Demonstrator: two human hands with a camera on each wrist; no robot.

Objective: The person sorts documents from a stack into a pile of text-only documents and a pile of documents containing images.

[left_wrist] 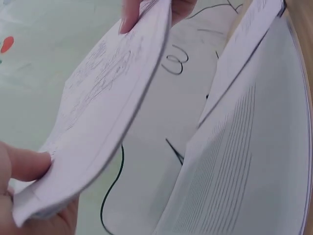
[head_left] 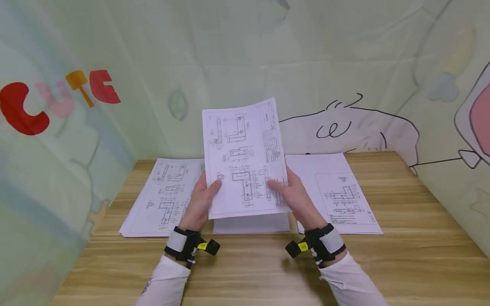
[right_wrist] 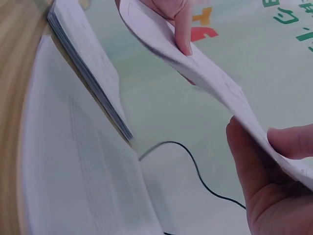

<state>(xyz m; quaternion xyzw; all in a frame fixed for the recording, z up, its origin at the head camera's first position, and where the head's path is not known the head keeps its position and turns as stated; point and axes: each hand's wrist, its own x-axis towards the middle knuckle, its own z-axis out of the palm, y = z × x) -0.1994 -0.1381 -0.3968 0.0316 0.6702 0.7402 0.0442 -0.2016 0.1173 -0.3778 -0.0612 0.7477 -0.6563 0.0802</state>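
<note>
Sheaf of mechanical drawings (head_left: 239,144) held up in both hands over a wood-grain desk (head_left: 249,276), printed face toward the head camera. On its top sheet, several projections of an L-shaped part, with a table of text near the right margin. Left hand (head_left: 200,199) at the lower left edge, right hand (head_left: 300,197) at the lower right; thumbs on the printed face, fingers (right_wrist: 240,152) behind, the paper pinched between. In both wrist views, a visible bow in the sheaf.

On the desk below, partly hidden by the sheaf: middle paper (head_left: 250,226), with faint lines in the wrist views. To the left, a drawing stack (head_left: 139,219), with a similar L-shaped part on top. To the right, another drawing (head_left: 338,191), partly behind the right hand.

At each wrist, a black-and-white strap (head_left: 178,243) above a white sleeve (head_left: 166,278). Behind the desk, a pale fabric backdrop (head_left: 237,51) with "CUTE" lettering (head_left: 78,80) at left and a black-line cartoon figure (head_left: 356,127) at right.
</note>
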